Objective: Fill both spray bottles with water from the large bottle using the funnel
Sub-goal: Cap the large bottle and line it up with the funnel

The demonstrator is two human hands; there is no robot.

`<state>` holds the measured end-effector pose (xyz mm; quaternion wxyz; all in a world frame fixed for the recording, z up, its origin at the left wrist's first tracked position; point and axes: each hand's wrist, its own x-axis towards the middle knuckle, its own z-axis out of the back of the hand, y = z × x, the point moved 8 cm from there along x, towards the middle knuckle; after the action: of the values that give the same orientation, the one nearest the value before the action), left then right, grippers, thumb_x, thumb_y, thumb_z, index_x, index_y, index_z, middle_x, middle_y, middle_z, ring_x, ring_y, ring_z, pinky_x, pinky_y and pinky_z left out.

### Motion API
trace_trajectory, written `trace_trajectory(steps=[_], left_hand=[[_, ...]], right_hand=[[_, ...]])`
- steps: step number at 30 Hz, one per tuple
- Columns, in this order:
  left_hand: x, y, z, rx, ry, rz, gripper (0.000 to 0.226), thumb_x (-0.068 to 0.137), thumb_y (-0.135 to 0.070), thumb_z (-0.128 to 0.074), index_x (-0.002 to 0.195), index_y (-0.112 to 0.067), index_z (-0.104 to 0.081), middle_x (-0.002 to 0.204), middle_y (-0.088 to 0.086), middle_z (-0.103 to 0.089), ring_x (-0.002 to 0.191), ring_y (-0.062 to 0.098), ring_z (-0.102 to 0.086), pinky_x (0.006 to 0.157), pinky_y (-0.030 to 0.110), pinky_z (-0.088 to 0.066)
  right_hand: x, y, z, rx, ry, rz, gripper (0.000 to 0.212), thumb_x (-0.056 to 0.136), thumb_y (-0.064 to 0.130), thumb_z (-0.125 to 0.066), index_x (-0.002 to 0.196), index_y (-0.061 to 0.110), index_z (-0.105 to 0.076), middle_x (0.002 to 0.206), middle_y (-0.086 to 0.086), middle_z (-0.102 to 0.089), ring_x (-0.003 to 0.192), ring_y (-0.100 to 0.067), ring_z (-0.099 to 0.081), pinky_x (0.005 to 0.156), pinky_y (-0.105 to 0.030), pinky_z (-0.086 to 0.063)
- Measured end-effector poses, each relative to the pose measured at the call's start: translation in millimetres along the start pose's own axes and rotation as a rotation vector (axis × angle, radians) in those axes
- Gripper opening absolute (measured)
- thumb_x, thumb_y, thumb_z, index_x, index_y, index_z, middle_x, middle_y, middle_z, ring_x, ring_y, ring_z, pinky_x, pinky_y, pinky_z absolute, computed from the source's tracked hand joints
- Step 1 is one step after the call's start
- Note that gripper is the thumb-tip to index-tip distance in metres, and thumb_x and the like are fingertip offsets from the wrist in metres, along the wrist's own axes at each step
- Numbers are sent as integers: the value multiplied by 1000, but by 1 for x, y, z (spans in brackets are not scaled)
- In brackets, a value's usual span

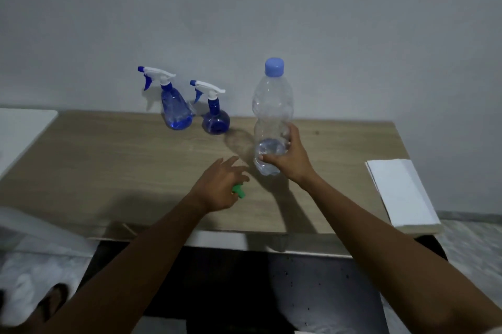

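Mostly Empty Bottle, Low Grip

Upright on the wooden table (114,159), right of centre: large bottle (273,110), clear plastic, blue cap (274,67) on, water only in the bottom portion. Wrapped low around the body by the right hand (285,158), fingers curled over the waterline. Likely light, thin-walled and crushable; best held at the ribbed waist with a gentle squeeze (a hard one could buckle the wall and slop water once uncapped). Slippery if wet.

Just left of that, left hand (221,184) palm down, fingers spread and loose, resting over the green funnel (239,192), only a corner of which shows under it; a true grasp cannot be confirmed. Small, stiff, easy to pinch by the rim.

Farther back near the wall (244,7): tall spray bottle (175,108) and round spray bottle (215,116), close together, both blue-tinted, trigger heads screwed on, so not yet opened for filling. Top-heavy and tippable when empty.

At the table's right edge, white folded paper (402,195), well apart.
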<state>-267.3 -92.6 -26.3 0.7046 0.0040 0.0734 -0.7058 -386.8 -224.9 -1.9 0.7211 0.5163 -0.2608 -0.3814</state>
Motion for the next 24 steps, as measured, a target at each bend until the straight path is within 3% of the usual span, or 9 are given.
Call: trace_trajectory(steps=[4,6,8,10,11,15,19,22,24], left_hand=[[3,-8,-33,383,163,-103,45,97,-17,-55,141,-24,-55,160,1,-39,156,32,-11,123,57,-1],[4,-4,-42,466,170,-121,38,99,-16,-53,137,-22,-59,154,5,-48,155,34,-17,122,58,4],[7,2,-46,472,86,-140,26,97,-16,-57,117,-23,-72,131,4,-67,146,34,-37,121,57,-1],[9,12,-36,363,-123,-103,17,88,-15,-68,97,-25,-79,110,1,-76,131,33,-56,119,58,-19],[9,21,-29,257,-253,-48,15,86,-16,-71,95,-26,-79,109,0,-77,126,32,-59,117,58,-28],[20,58,5,-272,-542,282,20,88,-26,-71,107,-27,-78,113,-6,-71,112,21,-57,98,46,-48],[47,82,28,-695,-644,580,30,88,-26,-75,117,-24,-75,117,-2,-74,105,19,-67,92,39,-55],[75,91,39,-858,-651,709,32,90,-21,-75,122,-20,-74,124,2,-72,109,18,-67,83,11,-46],[97,97,42,-849,-640,735,32,92,-21,-73,124,-19,-73,125,2,-71,110,18,-67,79,7,-40]], right_hand=[[3,-16,-9,-4,-14,-16,102,70,19,-93,149,27,-30,147,-6,-49,129,-25,-53,99,-40,-54],[5,-17,-10,-10,-36,-11,99,71,20,-92,147,28,-30,142,-3,-52,124,-21,-55,97,-39,-56],[5,-18,-9,-31,-60,-11,95,72,24,-92,145,28,-31,136,1,-54,119,-20,-57,96,-39,-57],[7,-17,-7,-52,-76,4,92,73,26,-91,143,27,-32,137,-1,-57,118,-24,-60,94,-40,-58],[8,-18,-6,-56,-84,11,90,74,26,-91,143,26,-33,138,-4,-58,118,-25,-62,92,-38,-58],[21,-22,4,-48,-140,7,85,74,23,-90,140,25,-36,127,-5,-64,108,-24,-67,81,-23,-53],[48,-16,15,-28,-185,17,85,72,20,-92,138,26,-38,122,2,-65,105,-19,-68,89,-35,-59],[78,-8,23,-34,-206,46,84,74,17,-90,139,24,-37,111,20,-60,99,-1,-63,83,-13,-52],[99,-4,25,-38,-211,70,84,74,17,-90,140,23,-37,108,26,-58,97,5,-61,78,-5,-48]])
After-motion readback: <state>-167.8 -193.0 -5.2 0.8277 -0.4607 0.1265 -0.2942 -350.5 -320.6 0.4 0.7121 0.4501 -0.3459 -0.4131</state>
